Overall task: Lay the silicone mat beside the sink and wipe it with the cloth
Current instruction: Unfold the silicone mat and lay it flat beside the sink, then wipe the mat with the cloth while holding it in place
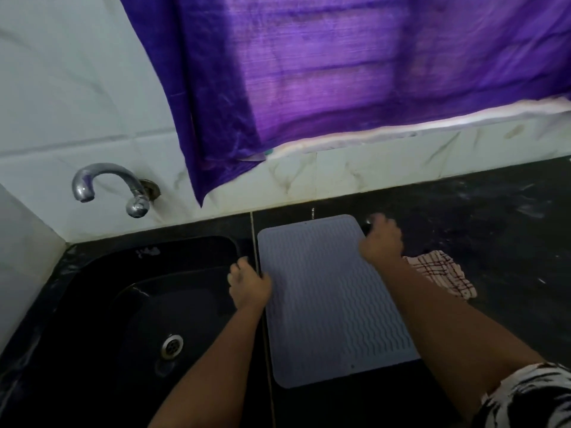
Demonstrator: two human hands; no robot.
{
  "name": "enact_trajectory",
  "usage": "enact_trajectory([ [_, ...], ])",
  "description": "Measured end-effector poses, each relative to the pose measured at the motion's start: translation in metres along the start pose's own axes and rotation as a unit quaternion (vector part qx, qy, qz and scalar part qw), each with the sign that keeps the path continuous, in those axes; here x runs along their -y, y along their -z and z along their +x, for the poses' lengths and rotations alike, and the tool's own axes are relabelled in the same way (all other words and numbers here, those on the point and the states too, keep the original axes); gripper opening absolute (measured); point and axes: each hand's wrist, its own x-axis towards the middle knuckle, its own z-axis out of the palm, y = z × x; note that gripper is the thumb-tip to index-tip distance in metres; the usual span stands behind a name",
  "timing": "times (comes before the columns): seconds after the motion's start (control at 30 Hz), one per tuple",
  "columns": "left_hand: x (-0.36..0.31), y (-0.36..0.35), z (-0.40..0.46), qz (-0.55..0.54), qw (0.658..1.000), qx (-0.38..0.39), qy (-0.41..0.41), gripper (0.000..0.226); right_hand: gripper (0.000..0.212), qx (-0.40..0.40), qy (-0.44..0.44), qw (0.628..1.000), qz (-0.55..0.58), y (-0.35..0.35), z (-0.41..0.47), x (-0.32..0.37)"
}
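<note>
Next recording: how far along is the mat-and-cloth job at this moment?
Done: the grey silicone mat lies flat on the counter right of the black sink. In hand: left hand and right hand are at its side edges. Left: the checked cloth lies untouched beside it; wiping has not started.

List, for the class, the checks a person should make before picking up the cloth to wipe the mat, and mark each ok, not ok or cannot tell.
1. Silicone mat lies flat on the counter beside the sink: ok.
2. Left hand steadies the mat's sink-side edge: ok.
3. Right hand is free of the mat's far corner: not ok, it is at that corner.
4. Cloth is within reach, on the counter right of the mat: ok.
5. Cloth is damp enough: cannot tell.
6. Mat surface shows no objects on it: ok.
</note>
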Motion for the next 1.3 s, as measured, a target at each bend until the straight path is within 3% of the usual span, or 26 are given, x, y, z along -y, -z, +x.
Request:
enact_trajectory([
  [0.07, -0.011, -0.014, -0.007, 0.004, 0.998, 0.014, -0.061, 0.053, 0.067, -0.057, -0.033, 0.994, -0.084, 0.009, -0.004, -0.042],
  [0.13, -0.025, -0.031, -0.017, 0.003, 0.992, 0.042, -0.123, 0.052, 0.074, -0.043, -0.025, 0.990, -0.133, 0.020, -0.008, -0.085],
  [0.2, -0.040, -0.048, -0.027, -0.002, 0.983, 0.071, -0.171, 0.053, 0.084, 0.028, 0.030, 0.969, -0.242, 0.031, -0.011, -0.122],
  [0.3, -0.059, -0.068, -0.042, -0.013, 0.972, 0.109, -0.207, 0.053, 0.099, 0.174, 0.104, 0.910, -0.363, 0.037, -0.015, -0.161],
  [0.43, -0.072, -0.084, -0.055, 0.019, 0.964, 0.110, -0.241, 0.053, 0.088, 0.183, 0.121, 0.922, -0.319, 0.038, -0.013, -0.177],
  [0.63, -0.068, -0.084, -0.066, 0.070, 0.976, 0.076, -0.190, 0.050, 0.059, 0.190, 0.148, 0.918, -0.316, 0.046, 0.002, -0.175],
  [0.73, -0.060, -0.079, -0.068, 0.075, 0.982, 0.059, -0.161, 0.050, 0.036, 0.147, 0.124, 0.952, -0.239, 0.062, 0.011, -0.162],
  [0.83, -0.055, -0.071, -0.071, 0.052, 0.990, 0.039, -0.128, 0.050, 0.026, 0.004, 0.084, 0.989, -0.121, 0.080, 0.020, -0.142],
  [0.9, -0.051, -0.062, -0.073, 0.038, 0.991, 0.027, -0.124, 0.050, 0.028, -0.079, 0.018, 0.995, 0.053, 0.086, 0.022, -0.125],
  [0.93, -0.048, -0.058, -0.074, 0.028, 0.992, 0.017, -0.121, 0.051, 0.032, -0.085, -0.036, 0.978, 0.188, 0.088, 0.022, -0.117],
  [0.97, -0.046, -0.052, -0.076, 0.010, 0.993, 0.007, -0.115, 0.055, 0.036, -0.039, -0.100, 0.925, 0.364, 0.088, 0.023, -0.108],
  [1.03, -0.042, -0.041, -0.078, -0.033, 0.995, -0.012, -0.089, 0.068, 0.045, 0.130, -0.169, 0.740, 0.638, 0.080, 0.019, -0.094],
  [1.07, -0.040, -0.035, -0.078, -0.048, 0.996, -0.022, -0.078, 0.074, 0.043, 0.188, -0.180, 0.680, 0.686, 0.073, 0.014, -0.085],
  [1.1, -0.037, -0.028, -0.077, -0.058, 0.995, -0.030, -0.072, 0.077, 0.038, 0.236, -0.179, 0.648, 0.702, 0.065, 0.007, -0.075],
  [1.17, -0.031, -0.014, -0.072, -0.068, 0.995, -0.034, -0.070, 0.082, 0.033, 0.296, -0.171, 0.638, 0.690, 0.044, -0.002, -0.056],
  [1.3, -0.010, 0.014, -0.045, -0.066, 0.995, -0.030, -0.073, 0.074, 0.030, 0.389, -0.191, 0.731, 0.528, 0.006, -0.016, -0.006],
])
